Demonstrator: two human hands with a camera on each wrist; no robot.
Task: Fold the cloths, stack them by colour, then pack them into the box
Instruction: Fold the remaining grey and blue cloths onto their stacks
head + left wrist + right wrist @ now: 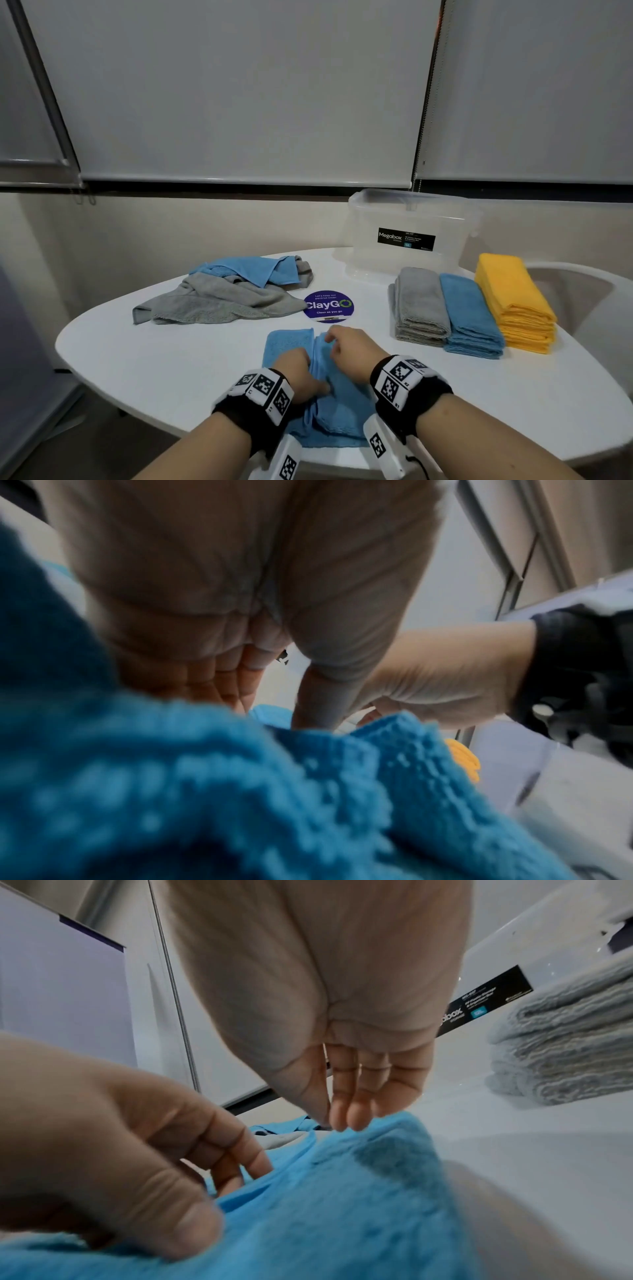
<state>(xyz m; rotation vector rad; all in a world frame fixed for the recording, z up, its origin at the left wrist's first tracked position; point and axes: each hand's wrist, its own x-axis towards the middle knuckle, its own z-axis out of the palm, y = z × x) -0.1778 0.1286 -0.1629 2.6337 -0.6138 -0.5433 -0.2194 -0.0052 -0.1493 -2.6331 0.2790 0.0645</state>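
Observation:
A blue cloth (337, 416) lies partly folded at the table's near edge. My left hand (299, 371) grips a raised fold on its left half, fingers curled into the cloth (342, 1191) and thumb pressed on top. My right hand (351, 347) pinches the far end of the same fold with its fingertips (339, 1121). Three folded stacks sit at the right: grey (421, 305), blue (474, 320) and yellow (513, 301). The clear plastic box (411, 236) stands behind them, its lid on. A heap of unfolded grey and blue cloths (222, 291) lies at the far left.
A round purple ClayGo sticker (329, 306) is on the white table (154, 370) between the heap and the stacks. A white chair (582, 301) stands at the right. Roller blinds and a wall close off the far side.

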